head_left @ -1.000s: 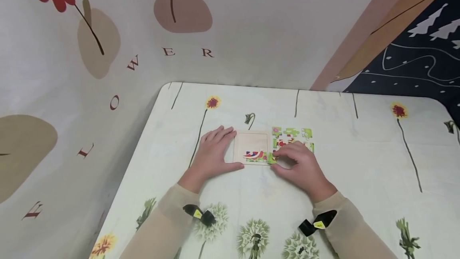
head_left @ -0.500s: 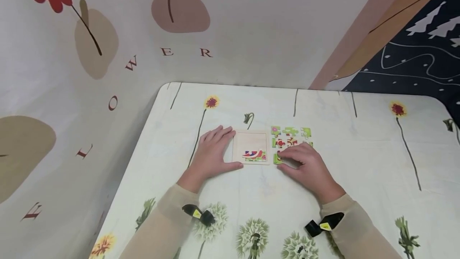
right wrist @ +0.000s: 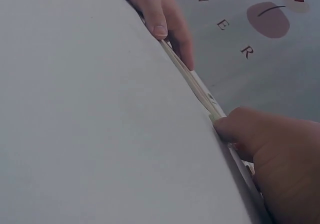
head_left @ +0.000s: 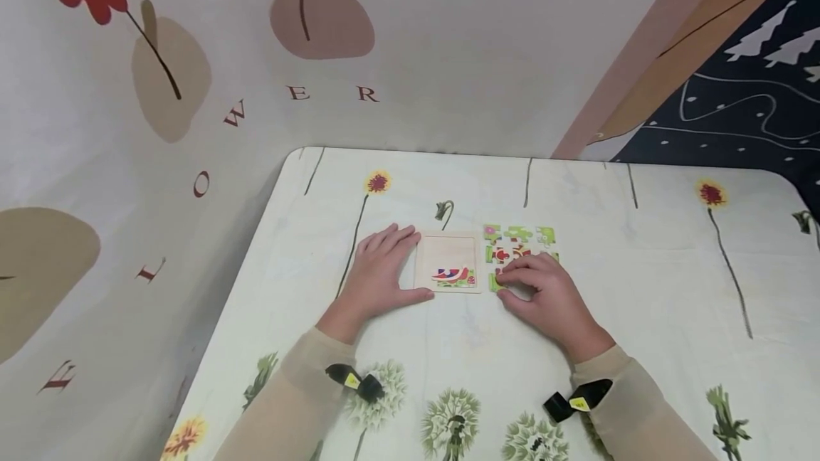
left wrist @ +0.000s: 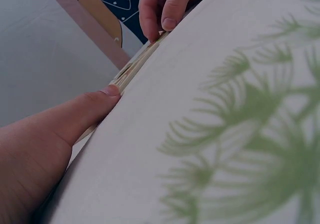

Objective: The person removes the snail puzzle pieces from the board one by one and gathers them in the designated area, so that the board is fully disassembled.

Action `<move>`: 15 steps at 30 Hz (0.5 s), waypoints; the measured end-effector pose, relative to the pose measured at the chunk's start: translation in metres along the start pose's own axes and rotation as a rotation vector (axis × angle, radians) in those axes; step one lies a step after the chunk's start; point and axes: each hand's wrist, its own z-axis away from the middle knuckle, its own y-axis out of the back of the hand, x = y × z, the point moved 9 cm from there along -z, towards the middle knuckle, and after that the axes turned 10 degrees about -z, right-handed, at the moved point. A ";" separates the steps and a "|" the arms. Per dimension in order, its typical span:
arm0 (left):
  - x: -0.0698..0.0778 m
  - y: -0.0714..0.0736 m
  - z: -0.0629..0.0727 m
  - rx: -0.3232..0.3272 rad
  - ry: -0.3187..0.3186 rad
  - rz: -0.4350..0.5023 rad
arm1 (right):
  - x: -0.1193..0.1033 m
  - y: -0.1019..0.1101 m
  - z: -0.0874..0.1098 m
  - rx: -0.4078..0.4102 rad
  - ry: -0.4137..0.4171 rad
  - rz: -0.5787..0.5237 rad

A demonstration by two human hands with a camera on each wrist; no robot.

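Note:
A square wooden puzzle tray (head_left: 446, 255) lies on the table, with a few printed pieces (head_left: 455, 277) fitted along its bottom edge. My left hand (head_left: 382, 272) rests against the tray's left side, thumb at the lower corner and straight fingers at the upper one. To the right of the tray, my right hand (head_left: 544, 290) pinches a green puzzle piece (head_left: 495, 282) between thumb and forefinger, low over the table. Loose puzzle pieces (head_left: 519, 235) lie in rows beyond that hand, which hides some of them. In the right wrist view the thumb (right wrist: 229, 126) covers most of the held piece.
The white tablecloth (head_left: 640, 269) is printed with flowers and dandelions. Behind the table hangs a pale backdrop (head_left: 461, 55) with letters and plant shapes, and a dark panel (head_left: 730, 119) stands at the right.
My right hand has moved slightly right from the tray's lower right corner, with the green puzzle piece in its fingers. The left hand has stayed on the tray.

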 end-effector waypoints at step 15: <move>0.001 0.001 0.000 -0.001 0.001 0.003 | -0.007 0.008 -0.003 0.126 0.060 -0.135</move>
